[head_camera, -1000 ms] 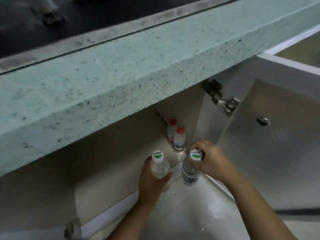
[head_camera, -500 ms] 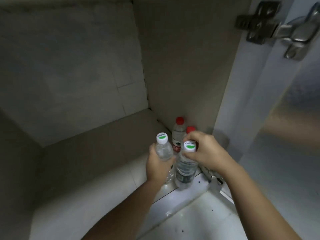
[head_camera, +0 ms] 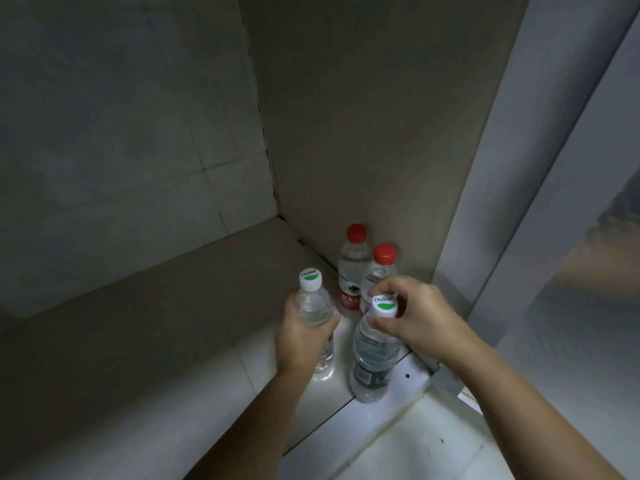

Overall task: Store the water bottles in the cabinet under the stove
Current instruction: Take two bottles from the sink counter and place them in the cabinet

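Two clear water bottles with white-and-green caps stand upright at the front of the cabinet floor point(head_camera: 173, 358). My left hand point(head_camera: 303, 336) is wrapped around the body of the left bottle point(head_camera: 313, 303). My right hand point(head_camera: 412, 318) grips the neck and cap of the right bottle point(head_camera: 374, 362), which has a dark label and sits at the cabinet's front edge. Just behind them, two red-capped bottles, one at the back point(head_camera: 353, 268) and one nearer point(head_camera: 381, 268), stand by the right wall near the cabinet's back right corner.
The cabinet's right side wall point(head_camera: 363, 133) and tiled back wall point(head_camera: 121, 133) close in the space. The open door point(head_camera: 571, 237) stands at the right. Bare cabinet floor stretches to the left of the bottles. A pale tiled room floor point(head_camera: 433, 445) lies in front.
The view has dropped from under the stone countertop to inside the cabinet. Both hands have carried their bottles forward to the cabinet floor, close to the red-capped bottles.
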